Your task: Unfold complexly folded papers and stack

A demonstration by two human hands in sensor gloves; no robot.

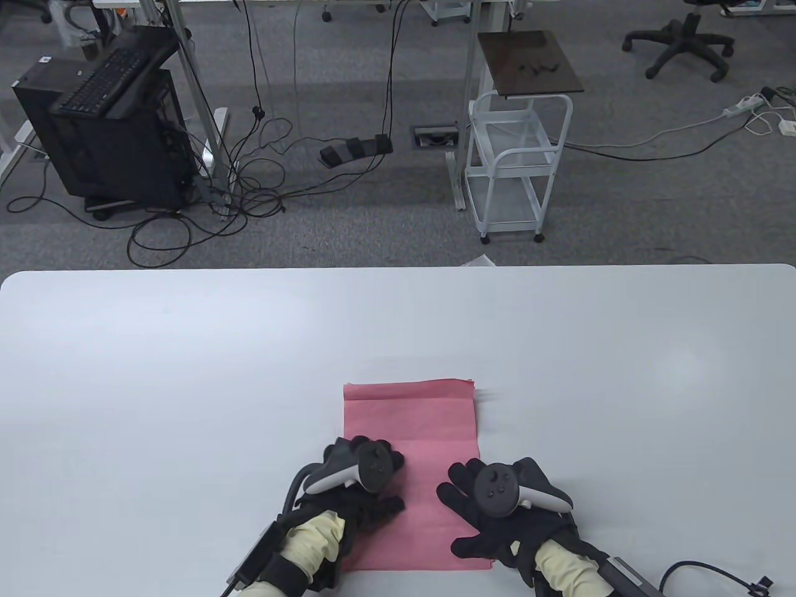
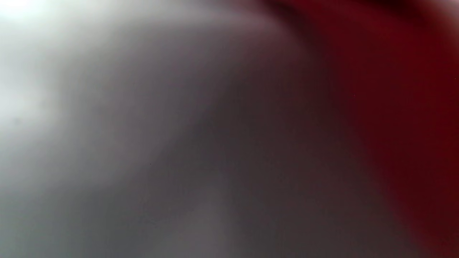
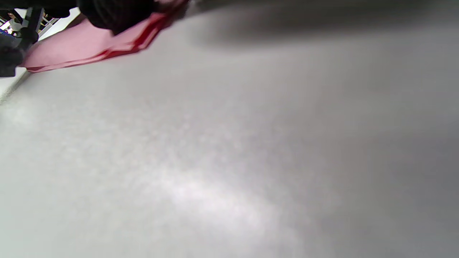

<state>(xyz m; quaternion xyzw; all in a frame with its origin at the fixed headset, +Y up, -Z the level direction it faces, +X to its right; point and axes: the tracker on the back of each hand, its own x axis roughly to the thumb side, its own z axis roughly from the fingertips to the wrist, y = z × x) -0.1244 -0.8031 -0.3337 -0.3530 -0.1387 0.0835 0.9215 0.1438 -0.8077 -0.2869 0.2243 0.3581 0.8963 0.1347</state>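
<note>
Table view: a pink paper (image 1: 410,472) lies flat on the white desk (image 1: 186,373), near the desk's near edge and just in front of the person. Its long axis runs away from the person, from the near edge toward the far side. A faint crease crosses it about halfway, and a narrow folded band shows along its far edge, so it looks not yet fully opened. The left hand (image 1: 354,485) rests on the paper's left side, and the right hand (image 1: 497,504) rests on its right side, with part of that hand over the paper's right edge onto the desk. The right hand's fingers look spread and fairly straight, pressing down rather than pinching. The left hand's fingers are mostly hidden under the tracker, so I cannot tell whether they grip anything. Both hands sit at about the same distance from the far folded band, which lies straight ahead of the fingers. Left wrist view: only blur, grey on the left and dark red on the right, likely the paper very close to the lens. Right wrist view: the desk (image 3: 229,143) fills the frame, and the paper (image 3: 82,46) shows at top left as several thin layers, with dark gloved fingers (image 3: 114,14) resting on top of it.
</note>
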